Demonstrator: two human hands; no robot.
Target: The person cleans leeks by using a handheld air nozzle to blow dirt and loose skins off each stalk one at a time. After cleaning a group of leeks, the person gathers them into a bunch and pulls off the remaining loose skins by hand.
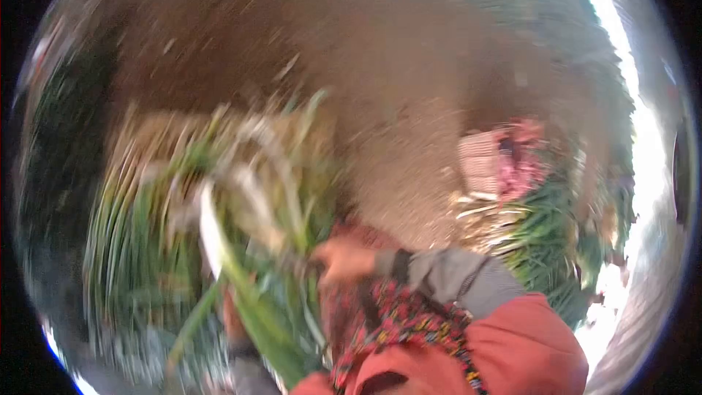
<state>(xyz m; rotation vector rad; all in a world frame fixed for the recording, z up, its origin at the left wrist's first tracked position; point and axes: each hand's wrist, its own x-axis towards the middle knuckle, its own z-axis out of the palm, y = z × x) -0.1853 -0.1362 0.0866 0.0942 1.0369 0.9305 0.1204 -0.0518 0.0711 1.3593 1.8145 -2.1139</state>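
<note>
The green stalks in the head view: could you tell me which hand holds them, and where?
The right hand grips the green stalks near their middle; the left hand is too blurred to tell.

**Surface Findings: Stalks, Ground, Cloth**

Stalks (241, 249): plant matter, green leaf over white stem, the white parts faintly glossy; detail lost to blur. Ground (409, 66) at 12 o'clock: bare brown soil, matt, rough, flecked with pale straw. Sleeve (453, 274) at 5 o'clock: grey cloth, matt, soft-looking. Lap cloth (409, 318): woven fabric, printed in many colours, matt. Pink bundle (519, 161) at 3 o'clock: cloth, matt, crumpled.
</note>
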